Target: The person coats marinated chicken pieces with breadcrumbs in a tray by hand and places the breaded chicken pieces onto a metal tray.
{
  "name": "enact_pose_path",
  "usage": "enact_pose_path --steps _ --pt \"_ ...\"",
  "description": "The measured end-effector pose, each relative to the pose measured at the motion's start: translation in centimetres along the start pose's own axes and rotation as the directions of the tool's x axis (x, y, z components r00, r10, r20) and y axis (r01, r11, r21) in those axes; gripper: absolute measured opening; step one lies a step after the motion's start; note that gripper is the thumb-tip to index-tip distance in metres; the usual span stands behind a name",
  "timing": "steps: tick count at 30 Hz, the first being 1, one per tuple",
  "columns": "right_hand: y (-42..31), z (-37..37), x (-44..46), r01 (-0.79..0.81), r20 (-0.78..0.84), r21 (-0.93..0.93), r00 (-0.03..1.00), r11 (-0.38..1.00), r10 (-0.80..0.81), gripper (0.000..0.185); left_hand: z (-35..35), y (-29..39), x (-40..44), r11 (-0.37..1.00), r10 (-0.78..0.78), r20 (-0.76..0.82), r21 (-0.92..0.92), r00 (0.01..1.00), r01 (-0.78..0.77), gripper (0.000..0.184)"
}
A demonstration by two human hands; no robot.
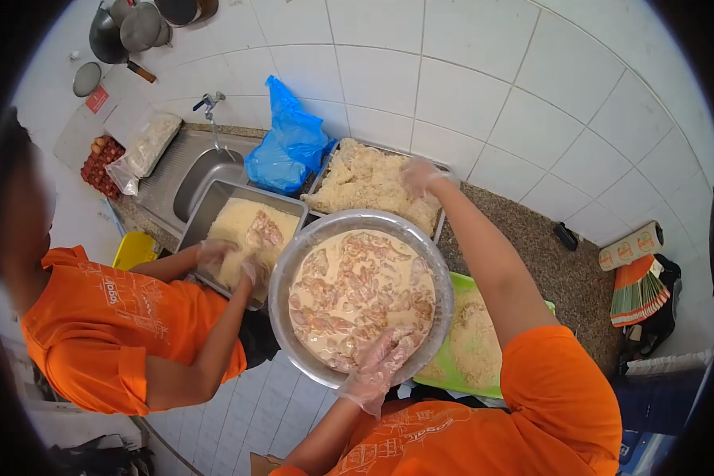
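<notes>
We are standing at a speckled brown counter point(516, 214) that is running along a white tiled wall point(472, 47). Toward the left, a steel sink point(202, 190) is sitting below a tap point(210, 111), and a crumpled blue plastic bag point(282, 151) is standing just beside it. Dark pans point(109, 36) are hanging at the upper left, and pale floor tiles point(250, 404) are showing below.

In front of us, a wide metal bowl point(281, 293) is holding raw meat pieces point(365, 278) in creamy, pale liquid. Behind it, floury coated pieces point(365, 174) are filling a shallow tray point(439, 228). A bright green tray point(450, 385) of crumbs is lying to the bowl's right, partly hidden by the bowl and our arm.

Our left hand point(379, 366), in a clear plastic glove, is resting over the bowl's near edge, its wet fingers loosely bent and reaching toward the meat; we cannot tell whether they are gripping a piece. Our right hand point(427, 174), also gloved, is reaching onto the coated pieces at the tray's right end; blur is hiding its fingers, so we cannot tell how far they are opening or what they are holding.

On our left, a co-worker point(127, 317) in orange is working both gloved hands in a deep metal pan point(258, 194) of crumbs, around one meat piece point(263, 230).
</notes>
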State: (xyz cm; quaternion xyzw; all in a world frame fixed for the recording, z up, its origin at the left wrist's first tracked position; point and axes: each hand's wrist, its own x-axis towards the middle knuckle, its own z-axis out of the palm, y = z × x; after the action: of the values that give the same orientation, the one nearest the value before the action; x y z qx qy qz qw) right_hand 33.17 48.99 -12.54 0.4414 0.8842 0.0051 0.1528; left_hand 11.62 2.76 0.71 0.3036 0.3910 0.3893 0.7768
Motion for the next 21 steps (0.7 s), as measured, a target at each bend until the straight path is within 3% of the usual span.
enact_pose_path --steps 1,2,3,4,5,6,8,9,10,11,13,14,15,18,20,21 --pt "-1.1 -2.7 -4.1 -0.198 -0.176 0.328 0.948 0.924 0.266 0.054 0.7 0.1 0.2 0.997 -0.069 -0.002 0.039 0.998 0.069 0.043" --pt "-2.5 -5.9 -8.5 -0.211 -0.321 0.613 0.814 0.761 0.484 0.060 1.1 -0.7 0.9 0.996 -0.077 0.009 0.039 0.997 0.076 0.043" --pt "-3.0 -6.7 -11.7 -0.227 -0.309 0.614 0.812 0.756 0.494 0.060 1.4 -2.4 2.0 0.994 -0.098 0.055 0.058 0.994 0.095 0.042" --pt "-3.5 -6.8 -14.9 -0.073 -0.192 0.914 0.789 0.399 0.583 0.061 1.7 -4.3 2.8 0.990 -0.128 0.103 0.079 0.986 0.120 0.041" --pt "-4.0 -7.0 -18.4 0.103 -0.047 0.993 0.782 -0.054 0.622 0.062 2.4 -6.1 3.7 0.986 -0.152 0.118 0.080 0.981 0.143 0.041" --pt "-4.5 -8.2 -22.6 0.081 -0.019 0.994 0.769 -0.067 0.639 0.062 3.3 -8.0 4.8 0.982 -0.171 0.179 0.110 0.969 0.153 0.048" --pt "-6.8 -9.5 -31.8 -0.097 0.228 0.959 0.821 -0.265 0.523 0.079 5.8 -9.5 4.9 0.965 -0.251 0.256 0.137 0.934 0.222 0.054" --pt "-8.2 -8.3 -35.7 -0.122 0.269 0.948 0.801 -0.295 0.534 0.079 6.9 -8.8 5.6 0.713 -0.360 0.199 0.688 0.911 0.132 0.062" --pt "-9.7 -7.3 -39.3 -0.247 0.294 0.956 0.772 -0.161 0.563 0.090 7.7 -8.9 5.7 0.197 -0.405 0.114 0.980 0.907 -0.035 0.070" --pt "-11.0 -6.4 -42.5 -0.359 0.299 0.933 0.748 -0.017 0.592 0.106 7.9 -10.6 5.8 0.192 -0.419 0.122 0.980 0.900 -0.044 0.070" --pt "-13.5 1.2 -48.5 -0.562 0.256 0.774 0.699 0.291 0.668 0.123 6.2 -15.7 7.6 0.011 -0.290 -0.015 1.000 0.957 0.019 0.085" --pt "-15.3 5.4 -51.1 -0.625 0.267 0.660 0.714 0.417 0.648 0.125 5.1 -18.4 7.5 -0.268 -0.015 0.132 0.954 0.991 -0.131 0.086" --pt "-17.2 8.2 -53.3 -0.667 0.288 0.526 0.724 0.528 0.627 0.126 5.7 -18.4 7.7 -0.283 -0.023 0.142 0.948 0.990 -0.143 0.086" --pt "-22.2 9.0 -53.7 -0.657 0.302 0.551 0.732 0.514 0.611 0.114 7.5 -19.4 9.0 -0.267 -0.106 0.162 0.946 0.981 -0.185 0.076" --pt "-24.4 12.8 -51.1 -0.501 0.092 0.644 0.801 0.577 0.592 0.098 6.8 -23.2 11.1 -0.017 0.065 0.366 0.931 0.928 -0.366 0.066" --pt "-24.3 15.4 -49.1 -0.440 0.085 0.742 0.810 0.506 0.581 0.093 6.1 -24.2 12.1 -0.032 0.058 0.377 0.926 0.924 -0.376 0.066"
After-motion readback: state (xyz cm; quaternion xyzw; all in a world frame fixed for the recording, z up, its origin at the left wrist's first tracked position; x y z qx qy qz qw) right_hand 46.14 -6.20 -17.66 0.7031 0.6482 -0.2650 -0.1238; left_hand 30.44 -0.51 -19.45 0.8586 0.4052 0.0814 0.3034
